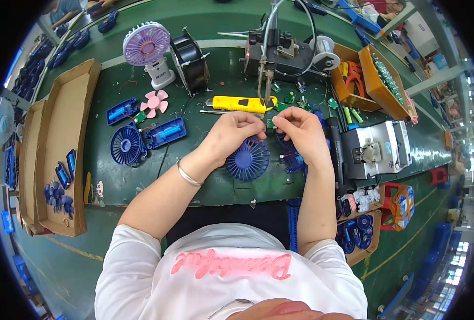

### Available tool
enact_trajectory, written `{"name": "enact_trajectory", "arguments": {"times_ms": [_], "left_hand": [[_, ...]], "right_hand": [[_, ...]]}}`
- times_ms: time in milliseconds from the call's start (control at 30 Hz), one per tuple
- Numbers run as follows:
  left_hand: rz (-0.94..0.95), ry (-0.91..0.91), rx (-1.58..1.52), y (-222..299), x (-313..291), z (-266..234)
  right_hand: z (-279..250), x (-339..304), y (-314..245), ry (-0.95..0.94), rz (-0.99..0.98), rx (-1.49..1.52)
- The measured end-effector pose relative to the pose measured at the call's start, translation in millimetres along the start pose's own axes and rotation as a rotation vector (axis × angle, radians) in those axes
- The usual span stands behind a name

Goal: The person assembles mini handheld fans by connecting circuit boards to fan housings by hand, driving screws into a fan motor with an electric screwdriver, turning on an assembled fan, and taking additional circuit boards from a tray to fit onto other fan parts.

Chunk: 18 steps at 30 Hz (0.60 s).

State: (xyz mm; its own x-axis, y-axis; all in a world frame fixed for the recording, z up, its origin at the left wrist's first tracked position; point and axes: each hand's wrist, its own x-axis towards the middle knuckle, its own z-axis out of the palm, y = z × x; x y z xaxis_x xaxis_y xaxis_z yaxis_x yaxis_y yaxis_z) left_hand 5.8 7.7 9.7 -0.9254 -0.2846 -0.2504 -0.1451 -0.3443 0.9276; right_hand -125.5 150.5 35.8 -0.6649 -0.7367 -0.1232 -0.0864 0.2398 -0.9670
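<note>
Both my hands meet over the middle of the bench, under a soldering stand [266, 80]. Thumb and finger of my right hand [305, 133] pinch a small green circuit board [270, 124]. My left hand [234, 133] is closed in a pinch beside the board; what its fingertips hold is too small to make out. Below the left fingers lies a round blue fan grille [247, 159]. Other blue fan parts [293, 160] sit partly hidden under the right hand. Just beyond my fingers are a yellow utility knife [239, 103] and a thin metal tool [229, 112].
At left are opened blue fan housings [165, 133], a pink fan blade [155, 103] and a cardboard tray [61, 208]. A purple-white fan [147, 50] stands beside a black spool [188, 61]. To the right are a grey-black machine [378, 149] and boxes [386, 85] of boards and tools.
</note>
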Motion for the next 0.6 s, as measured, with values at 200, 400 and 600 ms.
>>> {"name": "enact_trajectory", "arguments": {"times_ms": [200,400,600], "left_hand": [[0.01,0.096,-0.138,4,3,-3],[0.088,0.134,-0.162,5,5,-2],[0.113,0.098,-0.177,9,4,-3]], "right_hand": [[13,9,6,0.072,0.021,0.1],[21,7,9,0.133,-0.102,0.27],[23,5,6,0.173,-0.134,0.269]]}}
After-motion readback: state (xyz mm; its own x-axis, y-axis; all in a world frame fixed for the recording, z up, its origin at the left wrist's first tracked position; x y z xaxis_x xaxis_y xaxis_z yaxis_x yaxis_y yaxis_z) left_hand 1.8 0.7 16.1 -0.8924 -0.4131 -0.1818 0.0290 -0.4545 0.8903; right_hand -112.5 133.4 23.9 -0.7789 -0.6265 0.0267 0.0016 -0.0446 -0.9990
